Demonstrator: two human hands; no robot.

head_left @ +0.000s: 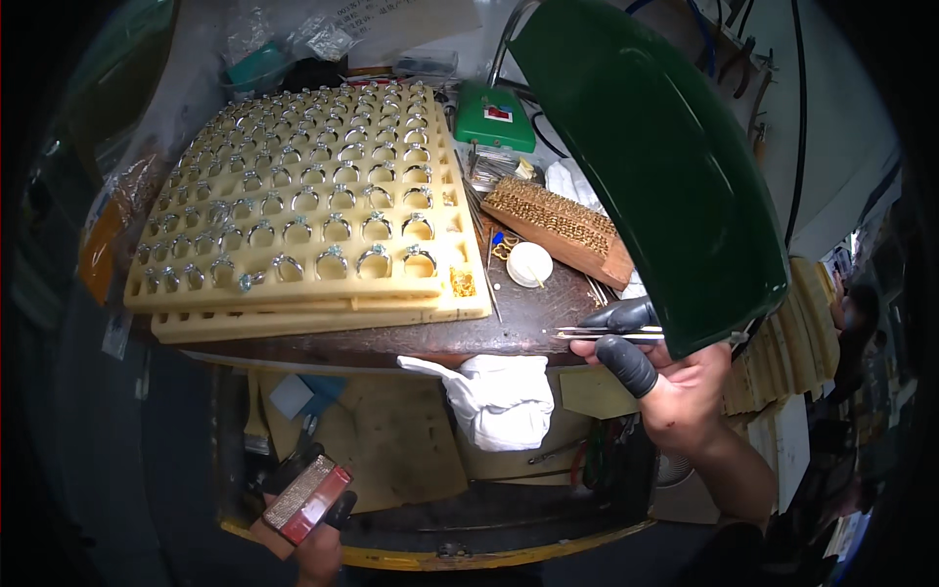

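My left hand, with dark finger covers, is closed around a small wooden block with a red side and a gritty-looking top, held low over the open drawer. My right hand wears black covers on thumb and finger. It pinches a pair of slim metal tweezers, whose tips point left just above the bench's front edge. Whether the tips hold anything is too small to tell. Left of them lies a cream foam tray with rows of silver rings, some set with pale blue stones, stacked on a second tray.
A green lamp shade hangs close above my right hand. Behind the tweezers sit a white round pot, a wooden block with brass-coloured bits and a green box. White cloth hangs over the bench edge above the drawer.
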